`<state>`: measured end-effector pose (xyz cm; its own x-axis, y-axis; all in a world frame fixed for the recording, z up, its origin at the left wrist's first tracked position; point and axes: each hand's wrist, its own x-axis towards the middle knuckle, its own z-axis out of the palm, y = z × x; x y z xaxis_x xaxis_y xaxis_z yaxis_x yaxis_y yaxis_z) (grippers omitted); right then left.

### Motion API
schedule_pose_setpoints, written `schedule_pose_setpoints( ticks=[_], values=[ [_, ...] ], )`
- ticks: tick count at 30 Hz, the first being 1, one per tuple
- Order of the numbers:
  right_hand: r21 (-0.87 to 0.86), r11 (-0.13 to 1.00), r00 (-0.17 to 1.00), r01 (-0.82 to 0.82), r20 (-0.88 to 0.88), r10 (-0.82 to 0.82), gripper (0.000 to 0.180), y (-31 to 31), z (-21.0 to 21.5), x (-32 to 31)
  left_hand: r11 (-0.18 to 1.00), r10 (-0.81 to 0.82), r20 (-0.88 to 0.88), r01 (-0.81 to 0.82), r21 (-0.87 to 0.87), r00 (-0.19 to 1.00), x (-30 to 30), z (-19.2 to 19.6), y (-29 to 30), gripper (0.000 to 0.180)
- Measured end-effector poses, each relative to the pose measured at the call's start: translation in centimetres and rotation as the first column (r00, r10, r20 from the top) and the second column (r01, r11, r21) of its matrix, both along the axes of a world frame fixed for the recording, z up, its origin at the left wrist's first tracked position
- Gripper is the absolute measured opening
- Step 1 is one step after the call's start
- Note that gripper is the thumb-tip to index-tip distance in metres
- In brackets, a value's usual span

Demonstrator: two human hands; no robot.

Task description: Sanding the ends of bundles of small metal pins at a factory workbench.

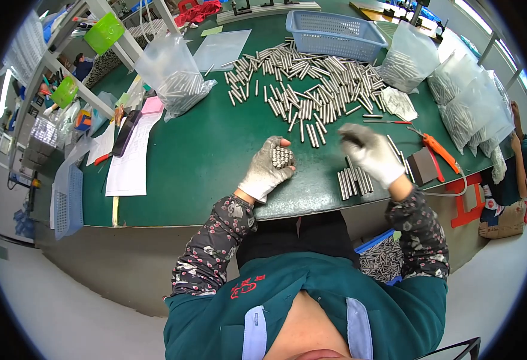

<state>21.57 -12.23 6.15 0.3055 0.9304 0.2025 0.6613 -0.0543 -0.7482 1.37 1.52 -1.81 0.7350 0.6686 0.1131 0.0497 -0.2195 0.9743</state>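
Note:
In a white glove with bared fingertips, my left hand (259,175) is wrapped round a bundle of metal pins (282,158), their round ends facing up. My gloved right hand (372,157) is raised over the table to the right, its fingers smeared by motion; whether they hold anything does not show. Just below it, several loose pins (353,183) lie side by side near the table's front edge. A few more pins (400,154) lie beside a dark block (423,166). Beyond both hands spreads a large heap of pins (311,84).
A blue basket (335,37) stands behind the heap. Clear bags of pins flank it: one bag (176,78) left, another bag (408,60) right. Orange-handled cutters (440,151) and tweezers (389,122) lie at right. Papers (133,159) are at left; a blue bin (382,259) of pins sits below the table.

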Motion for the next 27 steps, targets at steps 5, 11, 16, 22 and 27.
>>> schedule_pose_setpoints(
  ticks=[5, 11, 16, 22, 27],
  values=[
    [0.126, 0.875, 0.645, 0.468, 0.628, -0.436, 0.037, -6.4, 0.3, 5.4, 1.000, -0.002, -0.007, 0.002, 0.005, 1.000, -0.3, 0.7, -0.3, 0.049],
    [0.110, 0.771, 0.485, 0.627, 0.719, -0.497, 0.038, -10.4, -1.5, 6.9, 1.000, -0.015, 0.000, 0.015, 0.018, 1.000, -0.2, 0.6, -0.3, 0.048],
    [0.365, 0.896, 0.814, 0.251, 0.421, -0.400, 0.021, -6.4, 0.3, 1.8, 0.999, -0.029, 0.016, 0.029, -0.022, 0.999, -0.2, 0.7, -0.3, 0.047],
    [0.341, 0.935, 0.971, -0.097, 0.239, 0.014, 0.017, 0.6, -1.5, -7.1, 1.000, -0.018, 0.021, 0.018, 0.017, 1.000, 0.0, 0.7, -0.4, 0.046],
    [0.184, 0.979, 0.885, -0.087, 0.465, -0.008, 0.014, 3.1, -2.3, -8.8, 0.991, 0.021, 0.017, -0.023, 0.133, 1.000, 0.5, 0.8, -0.5, 0.045]
  ],
)
